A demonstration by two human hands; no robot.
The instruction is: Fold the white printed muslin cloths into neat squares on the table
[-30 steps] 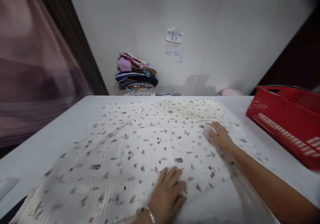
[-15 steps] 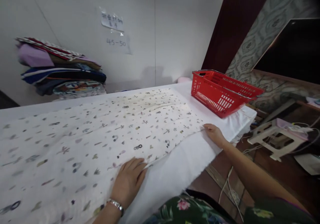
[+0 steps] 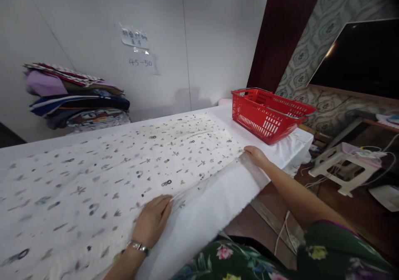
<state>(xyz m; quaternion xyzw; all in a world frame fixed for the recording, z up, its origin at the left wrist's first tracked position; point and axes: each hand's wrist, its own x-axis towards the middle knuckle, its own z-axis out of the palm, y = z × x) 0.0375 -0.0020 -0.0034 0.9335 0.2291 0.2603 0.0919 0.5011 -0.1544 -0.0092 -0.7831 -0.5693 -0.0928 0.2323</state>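
One long bench [image 3: 286, 150] under a white cover carries the thin printed cloth [image 3: 121, 172], which is spread over most of it; I take this cloth as the landmark. Beyond its right end stands a red shopping basket [image 3: 247, 115]. Beyond its far edge, toward the left, is a stack of folded fabrics [image 3: 82, 99].

Two bare hands are along the cloth's near edge. The right hand [image 3: 256, 155] is at the right end of this edge; its fingertips are together there, so its grip seems clamped on the cloth. The left hand [image 3: 152, 219], farther left on the same edge, lies palm down with fingers close together; if its grip also pinches the fabric, I cannot tell.

Compared with half a second ago, a wider, almost transparent strip of cloth now shows on the near side of the line between the hands. In my judgement, this means that the edge is being worked as one length by both hands, and is not yet lying flat. Smallest is a silver-coloured wristband [image 3: 139, 246], near the cloth's front edge, on the left wrist.
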